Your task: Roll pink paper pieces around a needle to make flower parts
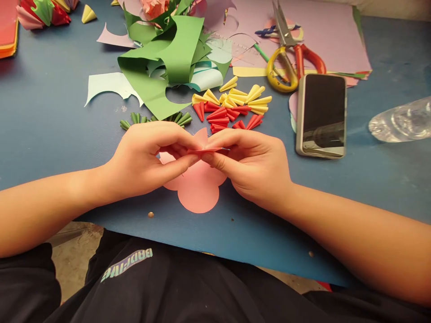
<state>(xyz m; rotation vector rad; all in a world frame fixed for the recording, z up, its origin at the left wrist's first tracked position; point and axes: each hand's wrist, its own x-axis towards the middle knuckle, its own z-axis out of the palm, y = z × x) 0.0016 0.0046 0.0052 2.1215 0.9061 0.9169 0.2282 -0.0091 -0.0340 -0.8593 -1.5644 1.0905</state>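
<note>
My left hand [148,157] and my right hand [249,163] meet over the blue table [50,134], both pinching a small folded piece of pink paper [207,150] between thumbs and fingers. Under the hands lies a flat pink paper cut-out with rounded lobes [198,190]. Just beyond my fingers sit piles of small folded cones: red ones [222,117], yellow ones [240,96] and green ones [156,119], the green ones partly hidden behind my left hand.
A phone [321,114] lies face up to the right, with a clear plastic bottle [402,120] on its side further right. Scissors with red and yellow handles [286,58] rest on pink sheets. Green paper scraps [168,63] are heaped at the back.
</note>
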